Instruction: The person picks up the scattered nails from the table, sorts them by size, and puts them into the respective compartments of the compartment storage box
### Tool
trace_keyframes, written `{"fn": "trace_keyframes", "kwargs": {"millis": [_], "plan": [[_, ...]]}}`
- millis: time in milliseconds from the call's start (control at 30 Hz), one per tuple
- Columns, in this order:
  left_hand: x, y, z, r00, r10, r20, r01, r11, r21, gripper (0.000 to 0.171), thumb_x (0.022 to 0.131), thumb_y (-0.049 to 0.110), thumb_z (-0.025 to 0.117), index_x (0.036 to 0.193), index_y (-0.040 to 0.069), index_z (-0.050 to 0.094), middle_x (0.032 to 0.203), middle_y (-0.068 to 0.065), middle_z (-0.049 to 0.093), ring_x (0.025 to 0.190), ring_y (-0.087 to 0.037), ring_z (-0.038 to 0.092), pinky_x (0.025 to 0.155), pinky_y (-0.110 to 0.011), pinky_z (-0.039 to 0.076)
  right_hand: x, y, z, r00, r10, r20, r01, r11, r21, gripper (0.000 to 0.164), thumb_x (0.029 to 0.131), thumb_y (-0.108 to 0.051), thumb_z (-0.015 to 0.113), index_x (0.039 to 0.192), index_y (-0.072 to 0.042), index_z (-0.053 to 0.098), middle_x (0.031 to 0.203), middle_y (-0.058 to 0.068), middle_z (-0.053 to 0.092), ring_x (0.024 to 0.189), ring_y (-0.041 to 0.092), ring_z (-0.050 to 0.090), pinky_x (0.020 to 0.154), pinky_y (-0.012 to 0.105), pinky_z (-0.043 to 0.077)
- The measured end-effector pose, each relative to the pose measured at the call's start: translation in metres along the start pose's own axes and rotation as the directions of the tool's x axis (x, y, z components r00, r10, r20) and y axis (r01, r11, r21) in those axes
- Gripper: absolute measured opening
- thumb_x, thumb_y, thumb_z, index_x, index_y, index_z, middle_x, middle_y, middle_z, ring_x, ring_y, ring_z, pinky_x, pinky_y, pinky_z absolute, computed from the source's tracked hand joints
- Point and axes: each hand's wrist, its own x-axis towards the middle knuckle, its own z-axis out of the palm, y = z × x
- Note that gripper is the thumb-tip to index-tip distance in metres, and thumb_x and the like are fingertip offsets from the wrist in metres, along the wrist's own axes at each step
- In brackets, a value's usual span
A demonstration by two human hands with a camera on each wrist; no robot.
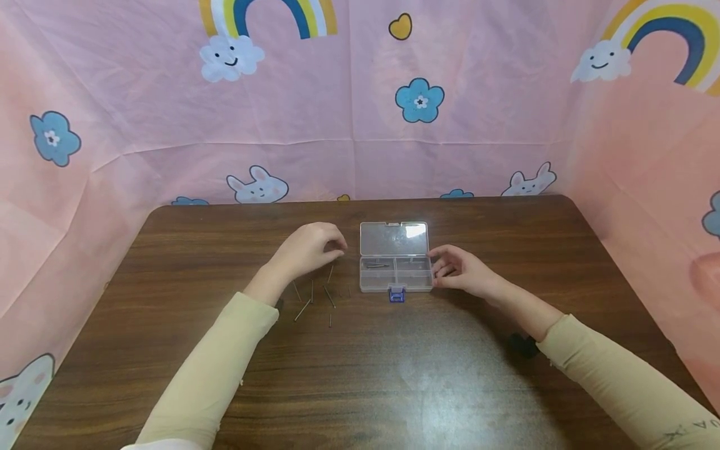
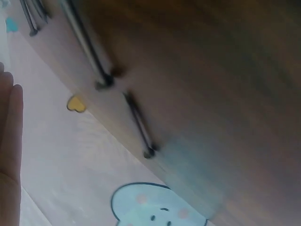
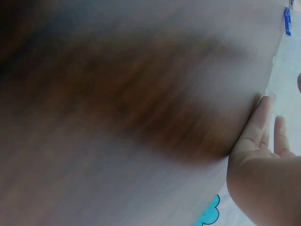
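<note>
A clear plastic compartment box (image 1: 378, 289) lies on the table with its lid (image 1: 388, 240) raised at the back and a blue latch (image 1: 397, 295) at the front. Inside its back left compartment are a few thin metal pieces (image 1: 378, 265). My right hand (image 1: 464, 272) holds the box's right end, thumb near the front corner and index finger near the hinge. To the left of the box, my left hand (image 1: 312, 249) hovers above several loose nails (image 1: 329, 297). Its thumb and fingertips come close together, with nothing visible between them. A nail (image 2: 138, 125) shows large in the left wrist view.
The brown wooden table (image 1: 360, 375) reaches back to a pink patterned cloth (image 1: 450, 169) that hangs behind it and at both sides. Nails lie scattered between my left forearm and the box. A dark spot (image 1: 523, 345) sits under my right wrist.
</note>
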Motion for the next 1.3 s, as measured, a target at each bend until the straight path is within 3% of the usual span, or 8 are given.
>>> {"fn": "trace_keyframes", "kwargs": {"millis": [200,800,1300], "plan": [[-0.007,-0.012,-0.008,0.997,-0.071,0.000,0.071,0.996,-0.058,0.011,0.095,0.013,0.080,0.105,0.009,0.080,0.107,-0.005,0.078,0.102,-0.025,0.073,0.095,-0.044,0.060,0.001,-0.002,0.000,1.000,0.001,-0.003,-0.001,1.000,-0.004,0.055,0.096,-0.001,0.073,0.146,0.006,0.049,0.117,0.027,0.067,0.099,0.017,0.066,0.086,0.020,0.056],[-0.038,-0.048,-0.022,0.993,-0.111,0.034,0.114,0.989,-0.093,0.013,0.094,0.003,0.078,0.106,0.005,0.079,0.107,-0.010,0.078,0.105,-0.030,0.073,0.098,-0.050,0.058,0.000,-0.001,0.000,1.000,0.016,-0.007,-0.016,1.000,-0.001,0.056,0.095,0.000,0.073,0.146,0.006,0.049,0.118,0.028,0.067,0.099,0.016,0.065,0.085,0.020,0.056],[-0.053,-0.068,-0.028,0.984,-0.127,0.127,0.137,0.987,-0.080,0.017,0.091,-0.003,0.078,0.106,0.004,0.078,0.107,-0.012,0.079,0.103,-0.032,0.075,0.095,-0.050,0.061,0.001,0.000,0.000,1.000,-0.005,-0.004,0.005,1.000,0.016,0.055,0.096,0.001,0.073,0.145,0.006,0.049,0.117,0.028,0.066,0.098,0.014,0.064,0.085,0.020,0.056]]}}
